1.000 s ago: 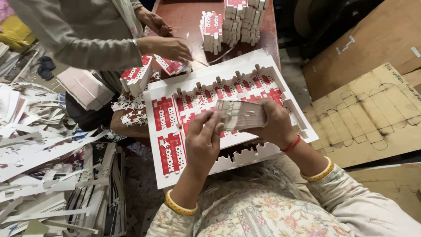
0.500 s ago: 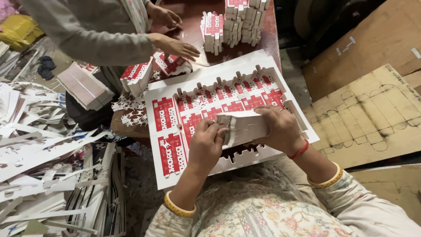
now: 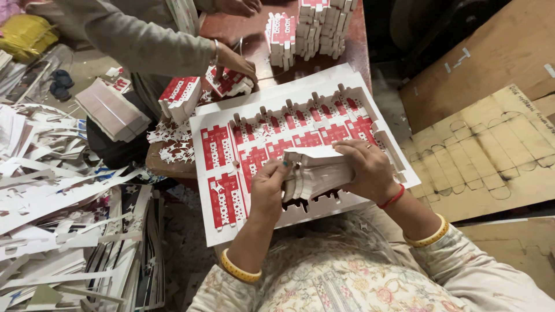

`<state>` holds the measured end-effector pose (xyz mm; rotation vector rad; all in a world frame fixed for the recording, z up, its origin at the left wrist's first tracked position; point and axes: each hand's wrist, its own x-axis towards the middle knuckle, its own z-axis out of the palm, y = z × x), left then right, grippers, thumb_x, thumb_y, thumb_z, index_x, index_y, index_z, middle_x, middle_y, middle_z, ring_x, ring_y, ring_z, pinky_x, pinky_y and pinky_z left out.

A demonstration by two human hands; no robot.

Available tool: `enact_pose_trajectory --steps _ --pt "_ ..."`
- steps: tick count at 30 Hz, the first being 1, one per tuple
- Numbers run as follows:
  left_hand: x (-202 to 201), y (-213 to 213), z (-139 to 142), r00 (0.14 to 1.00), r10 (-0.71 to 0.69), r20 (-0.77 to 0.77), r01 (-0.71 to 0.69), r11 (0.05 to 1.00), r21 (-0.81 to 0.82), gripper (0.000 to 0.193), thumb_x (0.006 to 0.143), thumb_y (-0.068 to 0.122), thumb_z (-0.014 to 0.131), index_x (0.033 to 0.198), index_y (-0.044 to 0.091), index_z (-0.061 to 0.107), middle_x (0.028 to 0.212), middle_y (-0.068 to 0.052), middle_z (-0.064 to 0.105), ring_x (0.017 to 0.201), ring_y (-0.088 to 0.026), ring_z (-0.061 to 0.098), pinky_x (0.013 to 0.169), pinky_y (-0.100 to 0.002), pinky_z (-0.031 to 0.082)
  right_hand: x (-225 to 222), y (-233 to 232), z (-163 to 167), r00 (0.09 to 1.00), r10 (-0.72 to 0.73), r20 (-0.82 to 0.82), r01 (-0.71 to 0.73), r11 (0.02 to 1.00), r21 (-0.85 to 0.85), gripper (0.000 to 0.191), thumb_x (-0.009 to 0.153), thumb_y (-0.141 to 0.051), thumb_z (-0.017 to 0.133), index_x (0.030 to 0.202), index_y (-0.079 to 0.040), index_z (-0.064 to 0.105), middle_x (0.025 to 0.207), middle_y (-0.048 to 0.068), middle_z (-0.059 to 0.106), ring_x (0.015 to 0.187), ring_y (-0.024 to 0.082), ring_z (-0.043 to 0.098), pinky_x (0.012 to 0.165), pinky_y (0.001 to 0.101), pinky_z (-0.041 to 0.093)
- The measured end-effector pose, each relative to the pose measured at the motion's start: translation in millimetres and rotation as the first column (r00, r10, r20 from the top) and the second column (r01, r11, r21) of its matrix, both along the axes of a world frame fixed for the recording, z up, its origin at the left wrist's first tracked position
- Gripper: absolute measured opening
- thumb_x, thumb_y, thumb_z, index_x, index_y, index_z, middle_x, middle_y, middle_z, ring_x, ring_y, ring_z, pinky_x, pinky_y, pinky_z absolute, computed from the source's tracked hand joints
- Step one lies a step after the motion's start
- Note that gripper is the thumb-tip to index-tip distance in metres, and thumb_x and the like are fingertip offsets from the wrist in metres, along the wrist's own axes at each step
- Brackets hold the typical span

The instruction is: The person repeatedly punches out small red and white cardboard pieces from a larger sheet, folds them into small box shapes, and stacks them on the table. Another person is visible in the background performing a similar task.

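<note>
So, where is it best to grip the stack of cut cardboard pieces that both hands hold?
Grip the stack of cut pieces at its two short ends, one from each side, as the left hand and right hand do. It lies flat and long, and its loose layers probably fan apart unless squeezed together.

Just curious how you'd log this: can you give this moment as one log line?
left hand: grips stack end | right hand: grips other end | stack: card blanks, above die-cut sheet | co-worker's hand: on table
</note>
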<state>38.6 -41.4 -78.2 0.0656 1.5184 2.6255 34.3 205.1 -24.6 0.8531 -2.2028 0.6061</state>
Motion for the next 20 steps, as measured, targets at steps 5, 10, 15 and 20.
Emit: enact_pose_trajectory --steps 5,10,15,20 --pt "7 9 14 0.989 -0.061 0.138 0.013 0.945 0.327 0.014 0.100 0.011 0.063 0.095 0.002 0.071 0.080 -0.001 0.068 0.065 -0.008 0.059 0.058 -0.023 0.048 -4 1 -7 0.983 0.130 0.133 -0.107 0.979 -0.171 0.078 0.055 -0.031 0.099 0.120 -0.008 0.061 0.116 0.012 0.072 0.103 0.028 0.072 0.087 0.0383 0.059" --pt "19 5 33 0.983 -0.104 -0.150 0.151 0.928 0.341 0.018 0.100 0.015 0.062 0.098 0.001 0.073 0.088 0.000 0.067 0.073 -0.009 0.061 0.064 -0.025 0.050 5 -3 -18 0.886 0.231 0.401 -0.061 0.917 -0.394 0.082 0.054 -0.030 0.101 0.121 -0.005 0.061 0.105 0.008 0.071 0.094 0.018 0.071 0.083 0.0316 0.058" --pt "11 -4 53 0.995 -0.033 -0.098 0.082 0.823 0.562 0.022 0.106 0.017 0.060 0.092 0.004 0.070 0.087 -0.006 0.066 0.070 -0.012 0.057 0.065 -0.028 0.051 7 -1 -16 0.860 0.254 0.443 -0.045 0.902 -0.430 0.081 0.054 -0.035 0.102 0.118 -0.004 0.062 0.099 0.005 0.069 0.088 0.013 0.068 0.079 0.0288 0.056" --pt "1 -46 78 0.882 0.019 -0.471 -0.107 0.981 -0.161 0.025 0.112 0.021 0.059 0.095 0.006 0.070 0.089 -0.004 0.058 0.083 -0.013 0.055 0.080 -0.027 0.050 2 9 -5 0.858 0.165 0.486 0.040 0.922 -0.384 0.079 0.059 -0.034 0.100 0.120 -0.003 0.062 0.100 0.005 0.070 0.091 0.013 0.069 0.082 0.0288 0.057"
